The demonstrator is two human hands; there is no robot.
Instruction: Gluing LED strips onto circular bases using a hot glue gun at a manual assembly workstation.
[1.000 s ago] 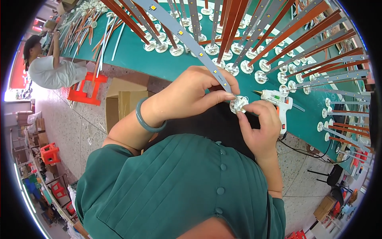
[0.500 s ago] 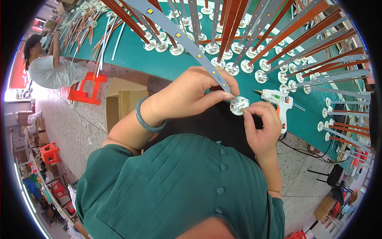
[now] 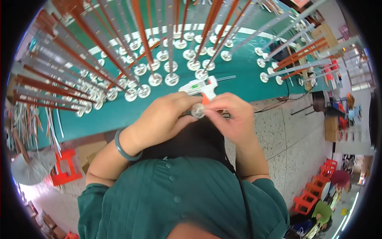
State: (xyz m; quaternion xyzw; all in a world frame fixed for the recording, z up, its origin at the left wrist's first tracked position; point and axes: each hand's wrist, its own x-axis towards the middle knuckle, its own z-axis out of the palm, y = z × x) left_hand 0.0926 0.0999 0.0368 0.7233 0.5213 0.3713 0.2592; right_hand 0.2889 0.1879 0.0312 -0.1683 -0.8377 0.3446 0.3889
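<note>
The person's left hand [image 3: 161, 117] and right hand [image 3: 234, 117] meet at the near edge of a green table [image 3: 119, 113], fingertips together around a small clear round disc [image 3: 197, 110]. The disc sits between the two hands, pinched at its left side by the left thumb and forefinger and at its right side by the right fingertips, so that only its middle shows; both sets of fingers are drawn in narrow around it. Just beyond the disc, touching or nearly touching the knuckles, a white glue gun [image 3: 199, 87] with an orange trigger lies on the table. A green bangle [image 3: 122, 145] circles the left wrist. Farther out on the table stand many clear round bases [image 3: 172, 79] carrying long grey and red-brown strips [image 3: 143, 36] that fan upward and away.
</note>
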